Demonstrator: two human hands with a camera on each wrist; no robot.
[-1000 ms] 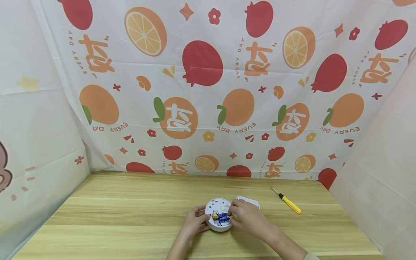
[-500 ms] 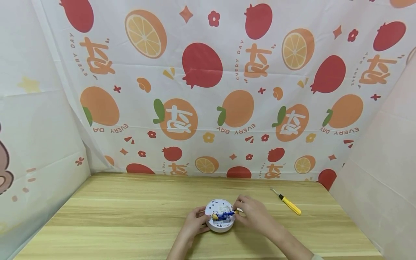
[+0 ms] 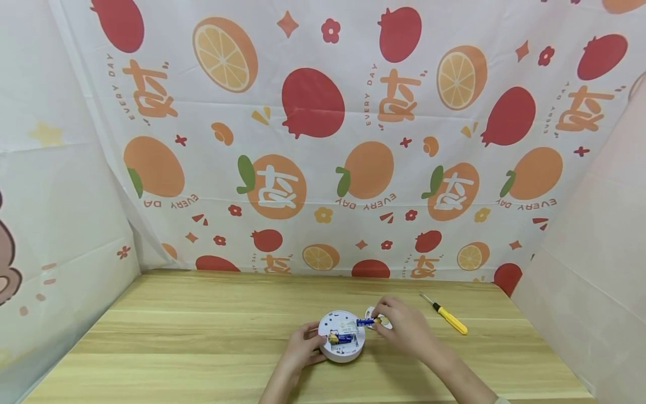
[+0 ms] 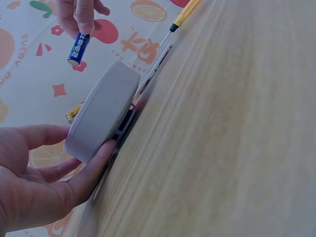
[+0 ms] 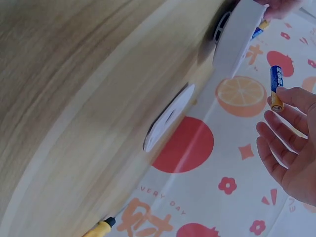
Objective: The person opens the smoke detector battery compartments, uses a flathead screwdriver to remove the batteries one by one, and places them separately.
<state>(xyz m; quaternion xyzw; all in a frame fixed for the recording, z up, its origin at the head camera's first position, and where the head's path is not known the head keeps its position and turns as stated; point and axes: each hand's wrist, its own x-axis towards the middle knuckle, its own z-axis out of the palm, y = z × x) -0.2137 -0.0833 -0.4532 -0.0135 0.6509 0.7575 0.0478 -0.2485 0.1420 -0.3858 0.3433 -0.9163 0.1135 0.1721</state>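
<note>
battery (image 3: 364, 322) pinched by the right hand (image 3: 405, 331) has come free of the round white device (image 3: 336, 324), gripped by the left hand (image 3: 300, 348) between the surface's (image 3: 202, 336) side edges, leaving a second battery (image 3: 345, 339) inside.

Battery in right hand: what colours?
The battery is blue and yellow with white lettering; best in the right wrist view.

2 bare hands (image 3: 301, 347) (image 3: 405, 330), 1 pale sleeve (image 3: 502, 400).

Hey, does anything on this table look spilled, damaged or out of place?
Nothing stands out: I see no spill or damage. The flat white piece lies loose near the round white device, the yellow-handled screwdriver rests apart, and the right hand holds a battery.
</note>
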